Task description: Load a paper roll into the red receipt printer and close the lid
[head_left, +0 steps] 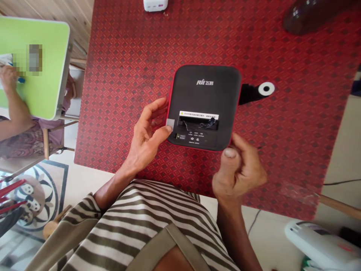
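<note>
A black receipt printer (207,98) with rounded corners and a red rim is in front of me, its marked face towards me. A crumpled piece of clear film (207,123) sits at its slot, below a white warning label (199,115). My left hand (150,131) grips the printer's left side, thumb on the lower left corner by a small grey sticker, fingers partly hidden behind the edge. At the lower right corner, my right hand (239,165) is closed against the printer, fingers curled and thumb raised off its face.
Right of the printer lies a black-sided roll (266,89) with a white end. A white device with ports (155,4) and a dark bottle (307,17) stand on the red patterned table (126,56). Another person's arm (15,101) is at the green table (53,37).
</note>
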Motion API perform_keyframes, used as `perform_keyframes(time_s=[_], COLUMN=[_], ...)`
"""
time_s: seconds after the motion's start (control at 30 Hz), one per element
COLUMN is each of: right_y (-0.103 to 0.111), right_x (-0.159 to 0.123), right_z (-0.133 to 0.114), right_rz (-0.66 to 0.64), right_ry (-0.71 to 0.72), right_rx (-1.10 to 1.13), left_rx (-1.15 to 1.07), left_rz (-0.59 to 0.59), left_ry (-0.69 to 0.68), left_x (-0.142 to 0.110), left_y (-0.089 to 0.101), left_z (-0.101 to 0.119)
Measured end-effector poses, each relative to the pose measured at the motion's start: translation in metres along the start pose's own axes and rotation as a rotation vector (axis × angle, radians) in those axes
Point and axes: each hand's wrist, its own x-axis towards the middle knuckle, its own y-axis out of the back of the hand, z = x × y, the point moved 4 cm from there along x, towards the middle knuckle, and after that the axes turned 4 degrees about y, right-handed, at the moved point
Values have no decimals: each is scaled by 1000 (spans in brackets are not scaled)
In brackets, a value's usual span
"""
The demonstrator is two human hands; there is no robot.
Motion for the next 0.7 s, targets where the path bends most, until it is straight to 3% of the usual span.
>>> perform_keyframes(time_s=[0.33,0.53,0.7], right_y=[9,5,-3], right_x=[2,-19,-28], right_z=[-3,9,12], right_rz=[-126,-18,15], right_ry=[-10,-158,-232], right_rx=[56,114,189], left_rx=[58,45,16], left_rz=[33,98,62], left_ry=[34,62,48], left_x=[3,0,3], left_y=[-4,-14,-12], left_z=[10,12,4])
